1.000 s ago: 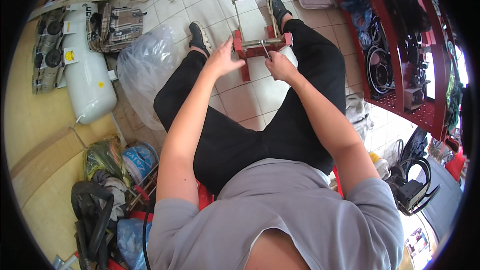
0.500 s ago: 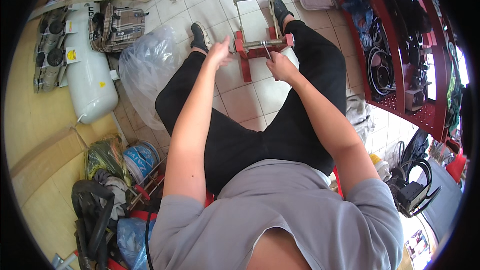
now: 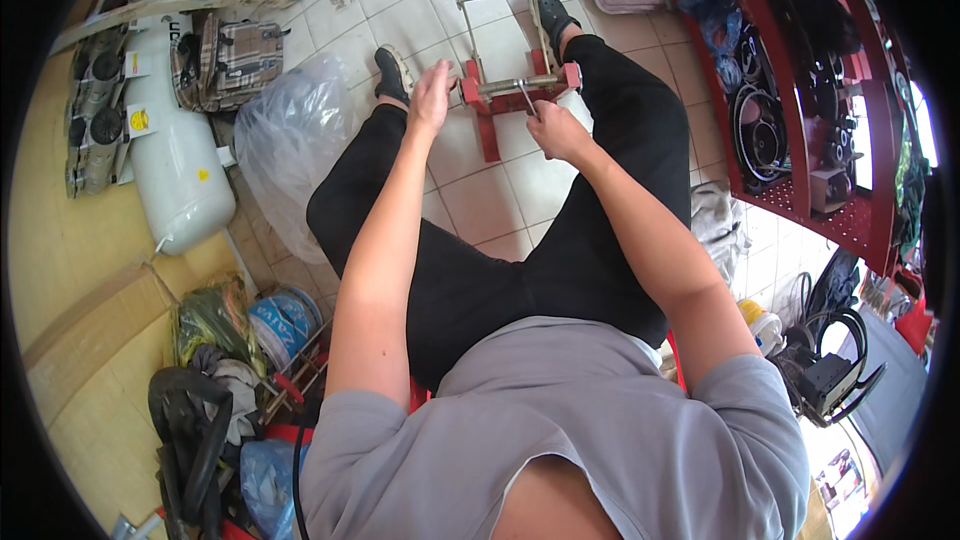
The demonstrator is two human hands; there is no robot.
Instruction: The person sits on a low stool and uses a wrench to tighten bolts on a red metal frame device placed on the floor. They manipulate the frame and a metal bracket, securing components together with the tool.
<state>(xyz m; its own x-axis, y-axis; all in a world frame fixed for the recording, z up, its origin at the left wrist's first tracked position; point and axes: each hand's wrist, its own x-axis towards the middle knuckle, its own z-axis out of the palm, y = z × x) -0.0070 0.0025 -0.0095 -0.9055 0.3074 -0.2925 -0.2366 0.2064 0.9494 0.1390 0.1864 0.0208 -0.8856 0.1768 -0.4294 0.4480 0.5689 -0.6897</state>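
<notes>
Between my feet on the tiled floor stands a metal frame (image 3: 487,130) with red brackets and long pale bars. A metal rod (image 3: 507,86) spans its near part between two red end pieces. My right hand (image 3: 560,132) is closed round a slim metal tool (image 3: 527,96), which looks like a wrench; its far end meets the middle of the rod. Just left of the rod's left end is my left hand (image 3: 431,97), fingers stretched out and apart from the frame, as far as I can see.
A clear plastic bag (image 3: 300,140) lies left of my leg, beside a plaid bag (image 3: 240,60) and a white tank (image 3: 183,160). To the right stands a red shelf rack (image 3: 790,100) with coiled parts. A blue-and-white bucket (image 3: 283,318) is at lower left.
The view has shifted slightly, moving the frame a little left in it. My left hand's fingers have turned more upward. The right hand keeps the tool at the rod.
</notes>
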